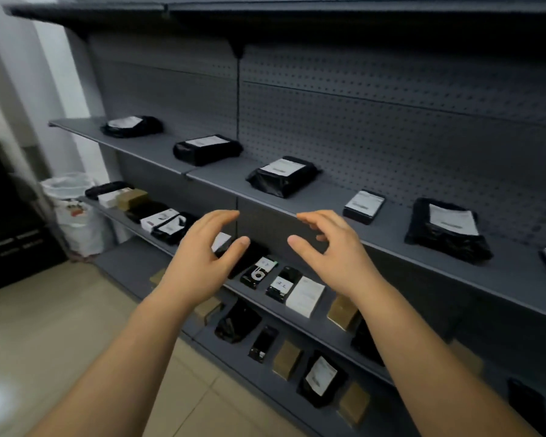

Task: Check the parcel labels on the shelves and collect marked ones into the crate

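Reaching forward side by side, the left hand and right hand hover with fingers spread and loosely curled, holding and touching nothing. Just beyond and above them, nearer the right hand, a black parcel lies on the shelf, its label facing up and its long axis running away from them.

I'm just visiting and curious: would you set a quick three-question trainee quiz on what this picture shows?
1. True or false: the left hand holds a parcel.
2. What do the parcels on the upper shelf carry on top? A) white labels B) red ribbons C) nothing
3. Fill in: the wall behind the shelves is a grey ____ panel.

Key: 1 false, both it and the right hand are empty, fingers loosely spread. 2 A, as on the middle parcel. 3 perforated.
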A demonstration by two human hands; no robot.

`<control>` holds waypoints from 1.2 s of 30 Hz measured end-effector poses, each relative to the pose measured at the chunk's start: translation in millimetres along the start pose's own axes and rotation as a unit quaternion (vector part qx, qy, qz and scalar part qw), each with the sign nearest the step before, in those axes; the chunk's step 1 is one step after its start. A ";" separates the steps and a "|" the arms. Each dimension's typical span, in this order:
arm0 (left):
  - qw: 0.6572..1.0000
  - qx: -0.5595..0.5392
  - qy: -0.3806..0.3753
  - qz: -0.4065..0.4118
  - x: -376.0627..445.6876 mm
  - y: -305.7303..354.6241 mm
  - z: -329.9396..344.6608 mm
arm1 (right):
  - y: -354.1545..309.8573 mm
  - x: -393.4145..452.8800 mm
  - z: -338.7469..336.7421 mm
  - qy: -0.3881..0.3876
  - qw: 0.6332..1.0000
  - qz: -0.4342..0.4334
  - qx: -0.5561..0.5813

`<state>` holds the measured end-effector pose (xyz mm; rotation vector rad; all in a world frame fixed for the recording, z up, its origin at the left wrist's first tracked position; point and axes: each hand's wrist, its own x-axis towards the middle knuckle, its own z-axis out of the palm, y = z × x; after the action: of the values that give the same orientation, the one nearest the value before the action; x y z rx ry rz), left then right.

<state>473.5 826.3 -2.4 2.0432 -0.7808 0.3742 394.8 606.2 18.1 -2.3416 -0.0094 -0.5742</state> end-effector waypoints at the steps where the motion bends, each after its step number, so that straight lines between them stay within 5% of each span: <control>1: 1.000 0.006 0.011 -0.010 5.8 -18.3 -11.2 | -4.6 17.9 18.0 -0.010 1.000 -0.009 0.005; 19: 0.935 0.211 0.194 -0.208 56.9 -333.4 -290.2 | -160.9 329.2 426.4 -0.212 0.949 -0.195 0.132; 27: 0.931 0.213 0.196 -0.221 88.9 -494.3 -407.5 | -242.0 425.0 591.0 -0.228 0.941 -0.220 0.119; 36: 0.954 0.186 0.137 -0.193 192.4 -644.0 -482.4 | -259.8 535.3 691.2 -0.190 0.967 -0.146 0.091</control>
<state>1055.2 1413.1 -42.5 2.3617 -0.1371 0.5969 1111.3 1167.2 -43.0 -2.2471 -0.5682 -0.2398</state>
